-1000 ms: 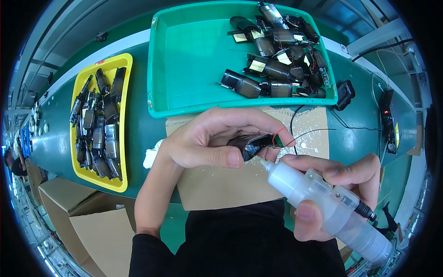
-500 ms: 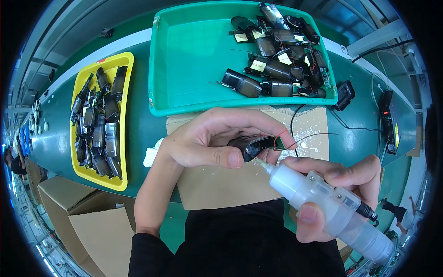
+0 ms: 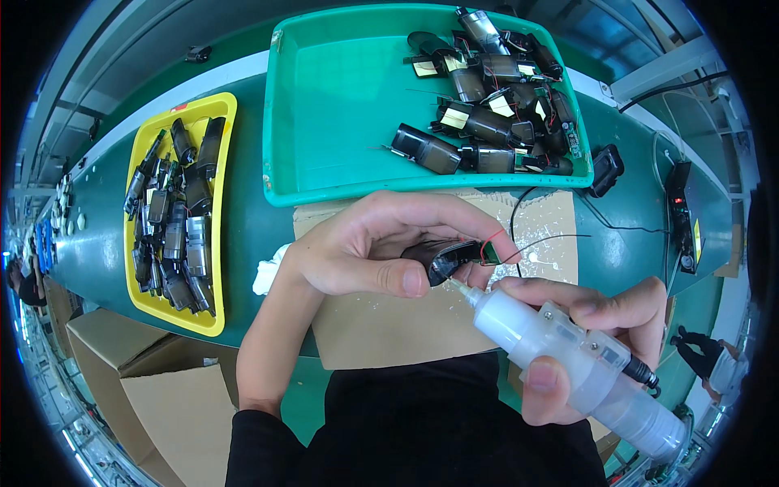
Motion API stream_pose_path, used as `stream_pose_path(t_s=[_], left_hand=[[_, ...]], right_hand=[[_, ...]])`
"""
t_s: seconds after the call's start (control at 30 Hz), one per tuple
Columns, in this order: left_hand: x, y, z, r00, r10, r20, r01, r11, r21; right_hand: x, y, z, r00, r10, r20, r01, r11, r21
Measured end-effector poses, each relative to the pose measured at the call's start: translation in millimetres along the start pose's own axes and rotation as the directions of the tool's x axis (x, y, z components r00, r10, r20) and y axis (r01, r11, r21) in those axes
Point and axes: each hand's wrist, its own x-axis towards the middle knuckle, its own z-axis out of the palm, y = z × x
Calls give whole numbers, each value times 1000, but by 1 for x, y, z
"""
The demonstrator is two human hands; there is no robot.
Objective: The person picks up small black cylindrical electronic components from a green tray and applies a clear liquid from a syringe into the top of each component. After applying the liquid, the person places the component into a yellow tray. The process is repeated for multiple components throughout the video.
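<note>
My left hand (image 3: pixel 365 256) is closed around a small dark housing (image 3: pixel 441 258) with a bit of green circuit board and thin red and black wires. A translucent white glue dispensing syringe (image 3: pixel 540 345) lies in my right hand (image 3: pixel 604 325), its fingers wrapped round the clear body. The pointed nozzle meets or nearly meets the housing's open end; whether it touches I cannot tell. Both hands are above a cardboard sheet (image 3: pixel 389 333) spotted with white drops.
A green tray (image 3: pixel 341 122) at the back holds several similar dark housings with wires. More dark parts fill a yellow tray (image 3: pixel 215 300) at left. A black device (image 3: pixel 682 215) with a red display stands right. A cardboard box (image 3: pixel 174 398) sits lower left.
Both hands, the housing and the syringe stay almost in place; the syringe's rear end has shifted slightly. At the far right, a person in the background has come further into view.
</note>
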Motion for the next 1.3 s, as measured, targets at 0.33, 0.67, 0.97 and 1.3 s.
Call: stream_pose_path(t_s=[0.33, 0.67, 0.97, 1.3], left_hand=[[-37, 107, 25, 927, 73, -368, 334, 287, 898], [-20, 162, 3, 769, 377, -517, 633, -327, 702], [313, 18, -114, 929, -103, -356, 299, -358, 884], [400, -52, -207, 788, -93, -608, 609, -27, 793]], right_hand=[[-8, 47, -27, 990, -8, -140, 16, 998, 56], [-18, 110, -43, 983, 169, 75, -168, 986, -21], [-14, 120, -57, 997, -54, 61, 62, 989, -134], [-15, 121, -53, 994, -76, 84, 87, 987, -137]])
